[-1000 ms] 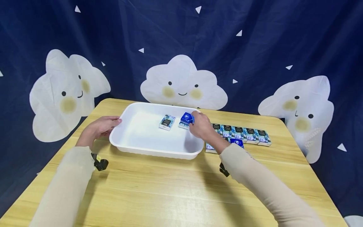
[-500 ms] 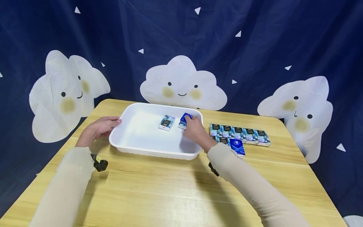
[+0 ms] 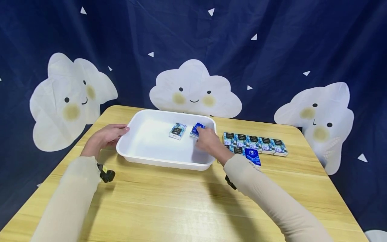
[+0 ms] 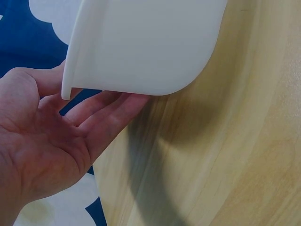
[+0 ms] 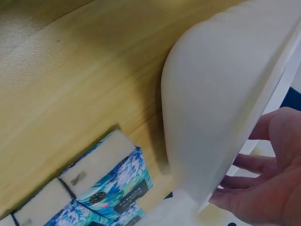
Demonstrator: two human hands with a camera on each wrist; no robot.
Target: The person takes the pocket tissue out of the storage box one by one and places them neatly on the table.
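Holds the white tray (image 3: 148, 137) by its left end with the left hand (image 3: 109, 135), with thumb at the rim and the other fingers, only slightly bent, reaching below it along the outside. Has the right hand (image 3: 209, 140) inside the tray's right end, with fingers bent and somewhat apart at the blue pack (image 3: 195, 131), flat on the tray floor near the far right corner; seems to touch its top, but cannot tell a pinch from a mere rest, with the fingertips hidden behind the tray wall in the right wrist view. Just left of that, also inside the tray and well apart from both hands, a flowered pack (image 3: 177, 130). On the wooden table (image 3: 157, 201), right of the tray, a back row of five packs (image 3: 254, 143) side by side; before it, a shorter row with a blue-topped pack (image 3: 252, 156), partly hidden by the right sleeve (image 3: 272, 198).
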